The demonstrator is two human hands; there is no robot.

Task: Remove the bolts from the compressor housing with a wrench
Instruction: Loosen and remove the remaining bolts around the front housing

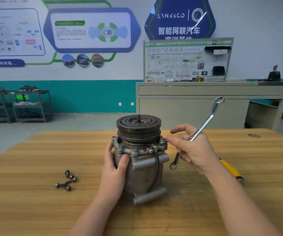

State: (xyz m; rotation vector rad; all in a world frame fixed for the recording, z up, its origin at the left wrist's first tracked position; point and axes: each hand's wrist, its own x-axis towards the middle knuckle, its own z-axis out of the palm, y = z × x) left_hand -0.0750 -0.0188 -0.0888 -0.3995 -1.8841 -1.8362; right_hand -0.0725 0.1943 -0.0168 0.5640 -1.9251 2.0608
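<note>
Grey cast-metal compressor housing (142,169), upright at centre of wooden tabletop (35,201); left hand (116,167) grips its side. Right hand (191,149) holds chrome double ring wrench (199,132), fingertips at flange bolt (162,141). Loose dark bolts (66,180) to the left; yellow-handled tool (232,170) behind right forearm.

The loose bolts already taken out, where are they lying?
In the head view, the loose bolts lie in a small cluster on the wooden table, left of the compressor and the left hand.
</note>
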